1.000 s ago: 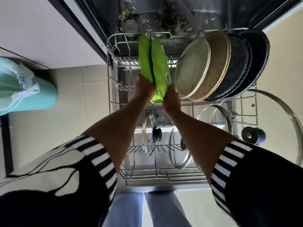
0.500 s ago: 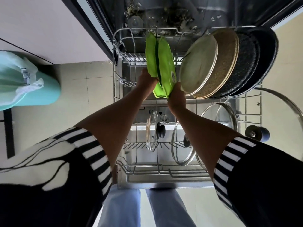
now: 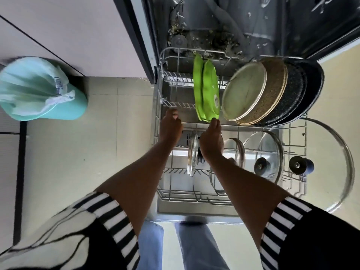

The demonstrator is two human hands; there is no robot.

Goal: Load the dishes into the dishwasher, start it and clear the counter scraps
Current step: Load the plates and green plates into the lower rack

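Observation:
Two bright green plates (image 3: 206, 90) stand on edge, side by side, in the pulled-out wire dishwasher rack (image 3: 162, 88). My left hand (image 3: 171, 125) hovers just left of them, off the plates, fingers loosely curled by a rack wire. Below the plates is my right hand (image 3: 211, 141), its fingertips touching the lower rim of the right green plate without gripping it. To the right of the plates, a row of pans (image 3: 259, 90) leans together on edge: a pale one, a speckled tan one and dark ones.
Several glass lids with black knobs (image 3: 262, 152) stand in the rack's near half; a large one (image 3: 342, 152) overhangs its right side. Scraps litter the open dishwasher tub (image 3: 196, 34). A teal bin with a bag (image 3: 39, 88) sits on the tiled floor, left.
Both hands have let go of the green plates, which now stand deeper in the rack. My left hand drew back to the left; my right hand slid down to the plate's lower rim.

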